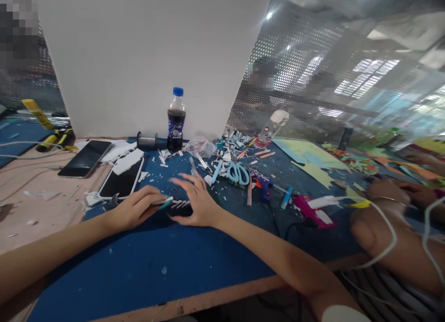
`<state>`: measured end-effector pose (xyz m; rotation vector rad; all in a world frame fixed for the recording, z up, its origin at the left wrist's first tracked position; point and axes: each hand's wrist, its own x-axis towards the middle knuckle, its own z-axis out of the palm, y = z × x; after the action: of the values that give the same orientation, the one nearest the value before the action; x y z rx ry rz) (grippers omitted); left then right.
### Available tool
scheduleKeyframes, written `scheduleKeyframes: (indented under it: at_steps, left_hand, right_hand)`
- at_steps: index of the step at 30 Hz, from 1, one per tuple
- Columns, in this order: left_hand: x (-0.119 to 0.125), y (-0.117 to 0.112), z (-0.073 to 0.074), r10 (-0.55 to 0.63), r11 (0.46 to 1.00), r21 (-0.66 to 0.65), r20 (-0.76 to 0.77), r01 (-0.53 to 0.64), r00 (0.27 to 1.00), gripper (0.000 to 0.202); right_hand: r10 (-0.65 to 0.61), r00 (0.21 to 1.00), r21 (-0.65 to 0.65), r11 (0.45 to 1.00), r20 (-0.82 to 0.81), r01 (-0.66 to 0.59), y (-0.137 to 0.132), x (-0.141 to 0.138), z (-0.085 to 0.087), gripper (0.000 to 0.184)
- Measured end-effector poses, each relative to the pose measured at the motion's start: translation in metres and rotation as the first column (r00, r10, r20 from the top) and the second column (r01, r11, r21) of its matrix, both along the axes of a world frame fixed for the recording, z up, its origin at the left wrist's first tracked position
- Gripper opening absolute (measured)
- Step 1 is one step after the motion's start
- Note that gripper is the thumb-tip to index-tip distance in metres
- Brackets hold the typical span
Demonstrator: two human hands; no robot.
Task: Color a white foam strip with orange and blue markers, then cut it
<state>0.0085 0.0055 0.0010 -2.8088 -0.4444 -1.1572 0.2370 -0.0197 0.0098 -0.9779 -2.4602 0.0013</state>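
Left fingers (149,196) pinch a teal-and-white stick (167,202); right fingers (189,187) stand spread, gripping nothing visible, about a dark strip (179,211), right of the white phone (120,185) on the bench (156,266). Advised: steady the strip, hold the stick low, avoid disturbing the white slats (181,204)

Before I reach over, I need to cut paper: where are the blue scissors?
In the head view, the blue scissors lie just right of centre on the table, past the right hand and left of the blue-and-orange tool.
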Motion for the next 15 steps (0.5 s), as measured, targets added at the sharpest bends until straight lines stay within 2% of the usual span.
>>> scheduleKeyframes:
  at_steps: [3, 5, 7, 8, 9, 10, 12, 15]
  left_hand:
    - [-0.002, 0.0, -0.003, -0.015, 1.0, 0.026, 0.007, 0.015, 1.0, 0.018]
    - [-0.002, 0.002, -0.007, 0.016, 1.0, 0.013, 0.022, -0.017, 1.0, 0.023]
    - [-0.001, 0.005, -0.009, 0.053, 0.998, -0.024, 0.028, -0.052, 0.998, 0.03]
    - [0.0, 0.006, -0.01, 0.064, 0.997, -0.046, 0.023, -0.063, 0.998, 0.032]
    - [0.001, 0.007, -0.011, 0.069, 0.995, -0.073, 0.006, -0.068, 0.998, 0.033]
    - [0.002, 0.008, -0.011, 0.069, 0.992, -0.105, -0.022, -0.071, 0.997, 0.032]
    - [0.004, 0.01, -0.011, 0.055, 0.979, -0.19, -0.091, -0.071, 0.994, 0.029]
    - [0.004, 0.01, -0.012, 0.038, 0.948, -0.307, -0.145, -0.082, 0.989, 0.026]
  right_hand:
    - [0.027, 0.995, -0.188, 0.981, -0.095, -0.044, -0.002, -0.007, 0.002, 0.034]
    - [-0.029, 0.992, -0.307, 0.952, -0.126, -0.011, -0.001, -0.005, 0.01, 0.027]
    - [-0.178, 0.97, -0.4, 0.911, -0.167, 0.098, 0.005, 0.005, 0.024, 0.027]
    - [-0.276, 0.944, -0.449, 0.877, -0.18, 0.17, 0.01, 0.013, 0.032, 0.026]
    - [-0.414, 0.885, -0.489, 0.829, -0.212, 0.271, 0.017, 0.023, 0.04, 0.026]
    - [-0.566, 0.789, -0.528, 0.758, -0.239, 0.384, 0.026, 0.035, 0.048, 0.025]
    - [-0.681, 0.69, -0.551, 0.683, -0.244, 0.479, 0.047, 0.062, 0.06, 0.029]
    - [-0.757, 0.618, -0.628, 0.59, -0.212, 0.507, 0.077, 0.099, 0.067, 0.029]
